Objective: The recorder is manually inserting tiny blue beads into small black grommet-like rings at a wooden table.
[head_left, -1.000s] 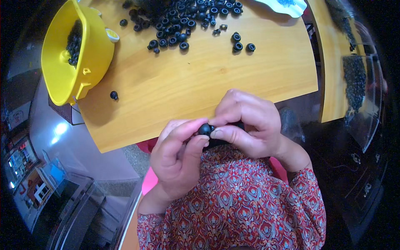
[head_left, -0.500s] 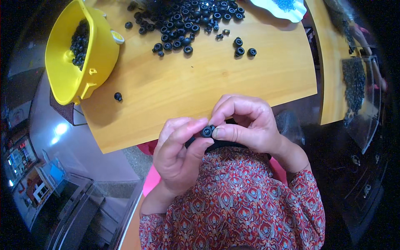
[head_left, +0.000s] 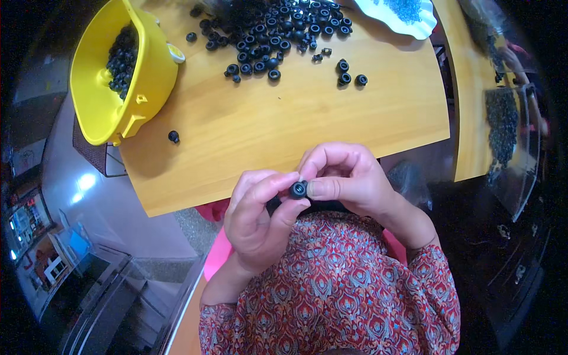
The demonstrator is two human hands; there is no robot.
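My left hand [head_left: 257,222] and my right hand [head_left: 346,177] meet just below the near edge of the wooden table [head_left: 284,130]. Between their fingertips they pinch one small black rubber ring [head_left: 297,190]. A large heap of the same black rings [head_left: 278,29] lies at the far side of the table, with a few strays [head_left: 349,74] beside it. One lone ring [head_left: 173,136] rests near the yellow tub [head_left: 118,77], which holds several more rings.
A white scalloped dish [head_left: 399,15] with small blue bits sits at the far right. A second wooden surface with a clear tray of dark pieces [head_left: 503,130] stands to the right. Grey floor and furniture lie to the left.
Both hands have stayed together at the table edge, working the ring; the fingers shifted slightly and the ring now shows face-on between the thumbs.
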